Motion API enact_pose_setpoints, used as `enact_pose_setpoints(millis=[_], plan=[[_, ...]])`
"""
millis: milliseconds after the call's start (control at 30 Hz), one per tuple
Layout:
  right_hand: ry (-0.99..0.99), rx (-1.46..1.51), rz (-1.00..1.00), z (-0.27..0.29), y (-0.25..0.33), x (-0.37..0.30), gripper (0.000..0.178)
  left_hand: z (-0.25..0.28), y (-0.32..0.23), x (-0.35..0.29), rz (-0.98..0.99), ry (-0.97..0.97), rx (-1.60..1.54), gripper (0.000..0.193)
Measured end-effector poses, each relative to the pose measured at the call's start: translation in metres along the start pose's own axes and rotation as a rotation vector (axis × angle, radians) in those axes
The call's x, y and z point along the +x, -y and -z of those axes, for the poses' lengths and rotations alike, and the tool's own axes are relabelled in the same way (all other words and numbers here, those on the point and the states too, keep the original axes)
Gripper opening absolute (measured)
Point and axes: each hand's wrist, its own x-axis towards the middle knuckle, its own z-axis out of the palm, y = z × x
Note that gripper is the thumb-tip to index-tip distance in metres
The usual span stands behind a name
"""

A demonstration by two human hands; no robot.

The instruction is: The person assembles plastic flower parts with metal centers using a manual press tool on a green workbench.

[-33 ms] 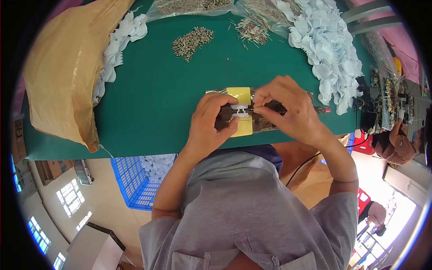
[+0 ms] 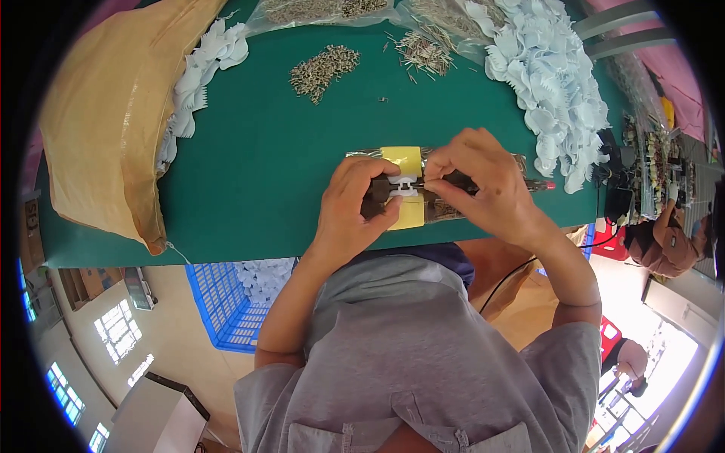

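Thumb and fingers of my left hand [image 2: 341, 208] close around a small white plastic part [image 2: 404, 181], steadying it at its upper and lower edges. This part rests on a dark, tape-wrapped fixture [image 2: 445, 209] with yellow patches [image 2: 408, 217] above and below it. From the right, my right hand [image 2: 487, 185] pinches thumb to forefinger just beside the white part. A thin pin-like piece seems to show at those fingertips, too small to name surely. A red-tipped end [image 2: 547, 185] sticks out past the fixture's right side.
Small metal fittings [image 2: 325, 72] and thin metal pins [image 2: 425, 53] lie in heaps on the green table [image 2: 257, 166]. White toothed plastic pieces [image 2: 550, 98] pile up at right. A brown sack [image 2: 109, 128] stands left; a blue basket [image 2: 219, 306] sits below the table edge.
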Motion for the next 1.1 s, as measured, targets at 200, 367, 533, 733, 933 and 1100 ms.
enact_pose_setpoints(millis=[200, 367, 533, 733, 933, 1100], plan=[[-0.027, -0.119, 0.034, -0.008, 0.004, -0.007, 0.03, 0.001, -0.001, 0.002, -0.073, -0.011, 0.036, 0.045], [-0.104, -0.031, -0.181, -0.008, 0.005, 0.012, 0.028, 0.002, -0.002, 0.001, -0.061, -0.015, 0.028, 0.044], [-0.025, -0.048, -0.122, -0.029, -0.056, 0.055, 0.016, 0.003, -0.003, 0.005, -0.099, 0.005, 0.016, 0.042], [0.04, -0.14, -0.03, -0.043, -0.08, 0.077, 0.02, 0.004, -0.002, 0.004, -0.104, -0.007, 0.029, 0.04], [0.086, -0.139, 0.177, -0.036, -0.097, 0.081, 0.015, 0.004, 0.002, 0.005, -0.141, -0.006, 0.049, 0.039], [0.18, -0.023, 0.278, -0.032, -0.115, 0.094, 0.011, 0.004, -0.002, 0.005, -0.118, -0.006, 0.026, 0.042]])
